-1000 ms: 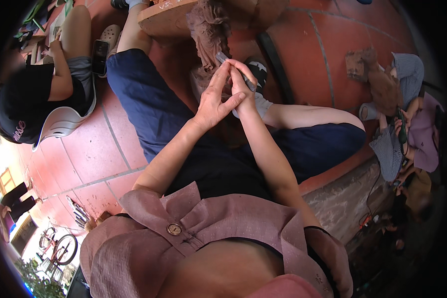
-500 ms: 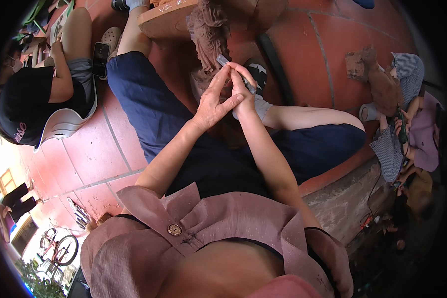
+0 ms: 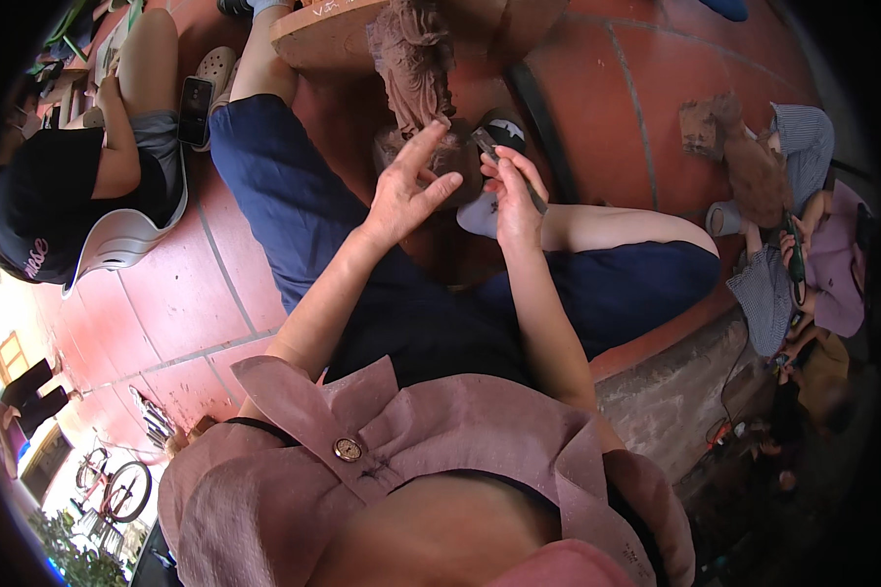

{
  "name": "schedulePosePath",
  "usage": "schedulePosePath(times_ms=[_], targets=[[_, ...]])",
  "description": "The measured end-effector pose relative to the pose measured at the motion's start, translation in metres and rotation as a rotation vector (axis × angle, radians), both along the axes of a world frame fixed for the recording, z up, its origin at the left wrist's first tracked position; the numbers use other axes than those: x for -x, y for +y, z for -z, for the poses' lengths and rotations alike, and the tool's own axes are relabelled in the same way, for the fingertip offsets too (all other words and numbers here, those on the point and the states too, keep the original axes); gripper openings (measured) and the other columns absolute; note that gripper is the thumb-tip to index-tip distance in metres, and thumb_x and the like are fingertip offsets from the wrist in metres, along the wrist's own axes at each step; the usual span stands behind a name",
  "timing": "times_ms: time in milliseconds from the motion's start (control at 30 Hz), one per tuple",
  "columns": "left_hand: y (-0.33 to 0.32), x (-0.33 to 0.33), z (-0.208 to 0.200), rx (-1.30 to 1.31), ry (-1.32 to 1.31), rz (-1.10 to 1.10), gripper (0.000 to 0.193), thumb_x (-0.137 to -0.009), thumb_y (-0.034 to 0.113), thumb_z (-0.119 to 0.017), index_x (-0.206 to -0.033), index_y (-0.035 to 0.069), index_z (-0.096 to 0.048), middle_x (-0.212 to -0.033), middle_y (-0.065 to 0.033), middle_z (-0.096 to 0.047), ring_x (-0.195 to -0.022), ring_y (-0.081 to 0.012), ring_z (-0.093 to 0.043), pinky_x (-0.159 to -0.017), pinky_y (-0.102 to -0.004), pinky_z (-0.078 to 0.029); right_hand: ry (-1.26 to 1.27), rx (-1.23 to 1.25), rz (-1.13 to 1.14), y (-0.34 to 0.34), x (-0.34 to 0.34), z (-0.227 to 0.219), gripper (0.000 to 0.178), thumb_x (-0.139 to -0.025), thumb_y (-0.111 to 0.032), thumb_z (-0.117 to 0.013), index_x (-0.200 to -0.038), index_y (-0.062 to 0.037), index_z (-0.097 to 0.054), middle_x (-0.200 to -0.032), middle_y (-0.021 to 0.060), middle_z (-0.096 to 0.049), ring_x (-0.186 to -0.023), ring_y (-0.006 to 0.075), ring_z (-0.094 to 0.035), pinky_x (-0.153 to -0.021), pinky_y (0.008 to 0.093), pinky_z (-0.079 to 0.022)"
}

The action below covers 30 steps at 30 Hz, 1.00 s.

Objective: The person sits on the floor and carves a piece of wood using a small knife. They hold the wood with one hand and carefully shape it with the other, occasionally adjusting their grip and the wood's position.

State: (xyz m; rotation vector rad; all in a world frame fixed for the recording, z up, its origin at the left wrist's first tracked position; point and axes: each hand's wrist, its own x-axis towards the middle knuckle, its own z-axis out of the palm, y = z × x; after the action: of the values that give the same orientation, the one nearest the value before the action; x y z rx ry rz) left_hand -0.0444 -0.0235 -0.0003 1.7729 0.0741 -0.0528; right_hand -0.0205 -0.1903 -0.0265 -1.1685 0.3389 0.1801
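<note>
A brown carved statue (image 3: 411, 68) with draped folds stands upright between my legs, its base (image 3: 450, 161) partly behind my left hand. My left hand (image 3: 408, 191) has its fingers stretched out toward the statue's foot; whether the fingertips touch it I cannot tell. Just right of the base, my right hand (image 3: 516, 186) grips a slim grey metal carving tool (image 3: 486, 143). Its flat tip points up and left, apart from the statue, and its other end sticks out below my fingers.
A round brown stand (image 3: 328, 37) is at the far side. To the left sits a person in a black cap (image 3: 44, 186), a phone (image 3: 195, 110) on their thigh. Other people at the right work around another brown statue (image 3: 754, 176). A bicycle (image 3: 125, 492) stands at lower left.
My hands have parted. The right hand has moved right with the carving tool, away from the statue, while the left has shifted slightly left with its fingers still stretched out.
</note>
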Motion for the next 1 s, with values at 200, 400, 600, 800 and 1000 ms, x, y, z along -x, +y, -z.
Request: schedulePosePath(times_ms=[200, 400, 600, 800, 1000], targets=[[0.015, -0.027, -0.001, -0.432, -0.039, 0.088, 0.057, -0.077, 0.028, -0.068, -0.125, 0.003, -0.050, -0.135, -0.0140, -0.043, -0.070, -0.0193, -0.063, -0.070, -0.0305, -0.050, 0.012, -0.019, 0.094, -0.014, -0.006, -0.009, 0.022, -0.089, -0.013, -0.057, -0.106, -0.0001, -0.061, -0.096, 0.0102, -0.065, -0.081, 0.0121, -0.060, -0.065, 0.0223, -0.045], [0.006, 0.020, -0.010, -0.107, 0.178, 0.266, 0.029, -0.082, 0.014, -0.063, -0.108, 0.003, -0.062, -0.095, -0.0071, -0.062, -0.061, -0.0089, -0.054, -0.059, -0.0247, -0.046, 0.005, 0.118, 0.099, -0.033, -0.010, -0.022, 0.021, -0.087, -0.010, -0.059, -0.104, 0.0013, -0.064, -0.089, 0.0082, -0.064, -0.073, 0.0098, -0.058, -0.060, 0.0217, -0.047], [-0.013, 0.055, 0.017, -0.087, 0.214, 0.296, 0.029, -0.080, 0.011, -0.063, -0.108, 0.003, -0.062, -0.098, -0.0097, -0.063, -0.078, -0.0153, -0.060, -0.070, -0.0286, -0.048, 0.063, 0.130, -0.069, -0.042, -0.013, -0.033, 0.025, -0.087, -0.008, -0.056, -0.110, 0.0009, -0.058, -0.081, 0.0095, -0.064, -0.066, 0.0113, -0.059, -0.060, 0.0232, -0.049], [-0.012, 0.045, 0.026, -0.262, 0.154, 0.238, 0.032, -0.077, 0.010, -0.064, -0.107, 0.002, -0.060, -0.100, -0.0134, -0.059, -0.080, -0.0220, -0.061, -0.072, -0.0317, -0.049, -0.167, 0.388, -0.225, -0.009, -0.007, -0.018, 0.015, -0.089, -0.009, -0.055, -0.102, -0.0016, -0.057, -0.080, 0.0078, -0.064, -0.069, 0.0098, -0.060, -0.063, 0.0220, -0.049], [-0.012, 0.042, 0.032, -0.276, 0.163, 0.205, 0.030, -0.076, 0.011, -0.064, -0.105, 0.002, -0.060, -0.097, -0.0135, -0.057, -0.080, -0.0232, -0.061, -0.072, -0.0327, -0.049, -0.313, 0.405, -0.270, 0.024, -0.009, 0.006, 0.014, -0.089, -0.006, -0.054, -0.102, -0.0030, -0.057, -0.079, 0.0041, -0.062, -0.069, 0.0069, -0.058, -0.059, 0.0199, -0.045]])
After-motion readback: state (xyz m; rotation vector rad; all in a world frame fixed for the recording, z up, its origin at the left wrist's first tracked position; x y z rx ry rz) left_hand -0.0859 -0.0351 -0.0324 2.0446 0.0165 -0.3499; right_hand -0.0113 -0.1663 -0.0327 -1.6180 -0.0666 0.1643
